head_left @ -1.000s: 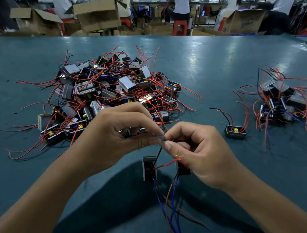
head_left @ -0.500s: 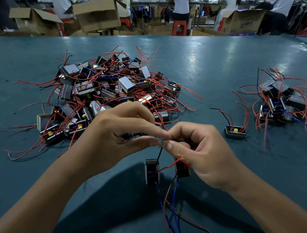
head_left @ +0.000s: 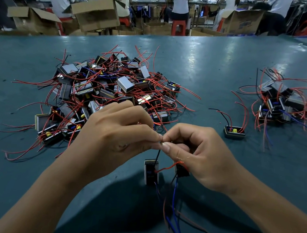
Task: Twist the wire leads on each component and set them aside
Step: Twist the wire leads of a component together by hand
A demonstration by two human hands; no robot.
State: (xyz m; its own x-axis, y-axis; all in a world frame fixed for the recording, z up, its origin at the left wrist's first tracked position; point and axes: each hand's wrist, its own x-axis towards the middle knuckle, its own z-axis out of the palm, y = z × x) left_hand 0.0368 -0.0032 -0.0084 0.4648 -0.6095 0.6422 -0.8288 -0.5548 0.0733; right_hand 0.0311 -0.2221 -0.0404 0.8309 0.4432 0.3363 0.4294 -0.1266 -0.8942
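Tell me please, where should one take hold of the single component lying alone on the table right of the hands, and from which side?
Probably grip the lone component by its two short end walls, coming from straight above. It lies flat on the table with its open face up, and its red and black leads rise from inside and curl upward, so a side approach low along the body avoids snagging them.

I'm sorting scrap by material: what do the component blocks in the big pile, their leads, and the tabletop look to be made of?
Component blocks: likely bare metal faces, grey with mirror-like glints, over dark, probably plastic, bodies.
Leads: thin wire in smooth red, black or blue sleeving, seemingly plastic; they curve freely.
Tabletop: teal sheet, semi-gloss with soft light reflections, perhaps rubber or vinyl matting; not certain.
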